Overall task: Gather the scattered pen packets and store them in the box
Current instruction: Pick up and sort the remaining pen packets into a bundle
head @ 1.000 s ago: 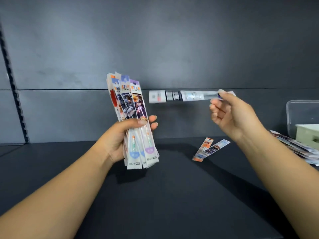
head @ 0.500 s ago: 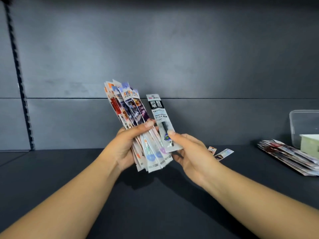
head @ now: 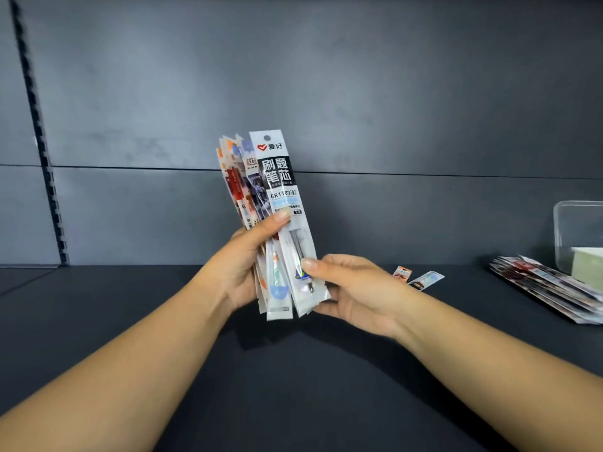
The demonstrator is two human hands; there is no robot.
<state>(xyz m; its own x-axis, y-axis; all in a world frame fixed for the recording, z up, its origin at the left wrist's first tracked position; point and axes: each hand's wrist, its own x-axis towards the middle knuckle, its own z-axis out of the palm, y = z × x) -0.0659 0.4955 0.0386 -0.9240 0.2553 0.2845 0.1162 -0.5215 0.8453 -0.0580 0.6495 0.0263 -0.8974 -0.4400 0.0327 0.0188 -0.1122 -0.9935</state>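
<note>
Head view shows me my left hand (head: 243, 265) raised mid-scene, thumb and fingers curled round a fanned, upright bundle of pen packets (head: 251, 197). My right hand (head: 355, 288) pinches the low end of the front packet (head: 285, 207), thumb on its face, fingers behind. Two loose packets (head: 419, 278) lie farther right on the dark shelf (head: 293, 386); a stack (head: 548, 288) sits beside the clear box (head: 574, 233) at far right.

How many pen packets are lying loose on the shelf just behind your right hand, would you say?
2: an orange packet and a blue packet, side by side beyond the right hand, which may hide others.
</note>
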